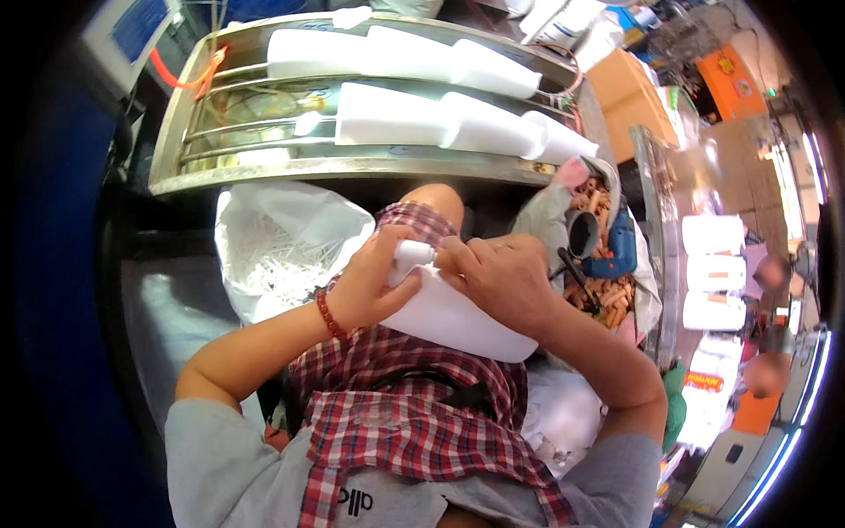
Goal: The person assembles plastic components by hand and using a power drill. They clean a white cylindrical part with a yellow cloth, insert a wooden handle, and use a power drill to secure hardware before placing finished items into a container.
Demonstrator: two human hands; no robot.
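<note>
A white plastic bottle [475, 324] lies slantwise across my lap, its wide end toward the lower right. My left hand [374, 275], with a red bead bracelet on the wrist, is closed around the bottle's narrow white neck [414, 253], the thumb beneath it. Close against that neck, my right hand [503, 277] bends over the upper side of the bottle with its fingers curled in. Whatever those fingers pinch is hidden. Under the bottle is a red plaid apron [387, 422].
To the left stands a white sack [233, 229] of thin white strips. At right, a blue power drill [616, 246] rests on brown plugs [612, 299] in a sack. Ahead, a metal trough [176, 172] has rods bearing several white bottles [392, 116]. Other people [770, 273] sit far right.
</note>
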